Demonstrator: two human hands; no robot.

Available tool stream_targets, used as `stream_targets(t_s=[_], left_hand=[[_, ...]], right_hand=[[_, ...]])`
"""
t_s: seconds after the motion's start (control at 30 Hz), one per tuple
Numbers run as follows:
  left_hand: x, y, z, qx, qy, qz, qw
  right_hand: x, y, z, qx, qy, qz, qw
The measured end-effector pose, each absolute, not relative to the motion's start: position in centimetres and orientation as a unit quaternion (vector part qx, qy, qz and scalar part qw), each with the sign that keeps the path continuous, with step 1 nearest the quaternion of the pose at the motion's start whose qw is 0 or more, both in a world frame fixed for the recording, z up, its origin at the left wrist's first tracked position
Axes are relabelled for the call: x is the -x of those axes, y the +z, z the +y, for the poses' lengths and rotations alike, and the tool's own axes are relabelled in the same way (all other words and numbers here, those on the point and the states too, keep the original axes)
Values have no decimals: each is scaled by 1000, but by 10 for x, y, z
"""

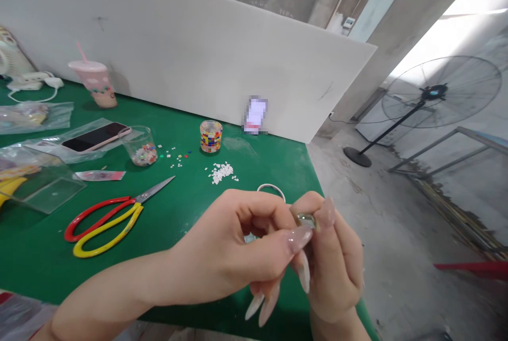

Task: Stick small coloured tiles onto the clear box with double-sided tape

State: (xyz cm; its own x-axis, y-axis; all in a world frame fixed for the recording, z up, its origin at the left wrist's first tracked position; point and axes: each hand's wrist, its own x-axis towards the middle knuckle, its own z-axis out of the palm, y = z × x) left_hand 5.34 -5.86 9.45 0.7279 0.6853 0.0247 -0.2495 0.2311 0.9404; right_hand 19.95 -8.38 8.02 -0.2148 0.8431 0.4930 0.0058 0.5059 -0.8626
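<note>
My left hand and my right hand meet above the near right corner of the green table. Both are closed in a pinch around a small shiny silvery piece held between the fingertips. Long nails stick down from the left hand. A thin white ring lies on the table just behind the hands. A small heap of white chips lies further back.
Red and yellow handled scissors lie to the left. Behind them are a clear cup of coloured bits, a multicoloured cup, a phone, plastic bags, a clear box and a pink drink cup. A standing fan is on the floor right.
</note>
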Motion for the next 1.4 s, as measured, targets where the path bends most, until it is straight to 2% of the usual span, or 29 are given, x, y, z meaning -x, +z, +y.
stream_targets(t_s=[0.33, 0.9, 1.23, 1.4], left_hand=[[-53, 94, -57, -550, 307, 213, 747], [-53, 93, -54, -518, 281, 184, 786], [-56, 93, -58, -532, 334, 173, 759], [-52, 95, -60, -591, 343, 230, 693]], right_hand=[[-198, 80, -83, 345, 336, -679, 554], [-198, 78, -82, 349, 302, -691, 557], [-196, 74, -85, 329, 343, -652, 590], [-202, 75, -81, 338, 309, -692, 558]])
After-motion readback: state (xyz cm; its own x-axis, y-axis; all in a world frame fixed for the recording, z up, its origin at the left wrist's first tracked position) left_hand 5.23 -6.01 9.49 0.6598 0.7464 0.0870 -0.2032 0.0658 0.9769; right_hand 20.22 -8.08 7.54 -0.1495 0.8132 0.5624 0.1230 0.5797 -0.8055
